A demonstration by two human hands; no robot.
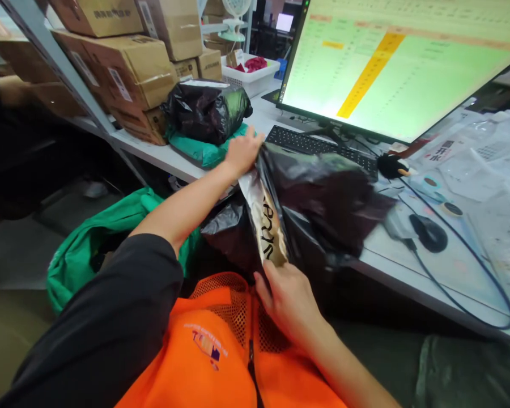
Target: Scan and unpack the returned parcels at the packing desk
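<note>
The black plastic parcel bag (pixel 318 204) hung over the near edge of the white desk (pixel 408 272), held between both hands directly in front of the person's chest. The left hand (pixel 243 152) was closed around the bag's far upper corner, arm stretched out and up toward the keyboard (pixel 314 144). The right hand (pixel 287 297) sat much closer to the body, fingers pinching the near lower end by the silver strip with dark lettering (pixel 267 224). The bag's long axis therefore ran away from the person, from the right hand up to the left, with its bulk sagging rightward toward the mouse (pixel 427 233). Another black bag (pixel 206 107) lay on a green one (pixel 199 150) left of the left hand
</note>
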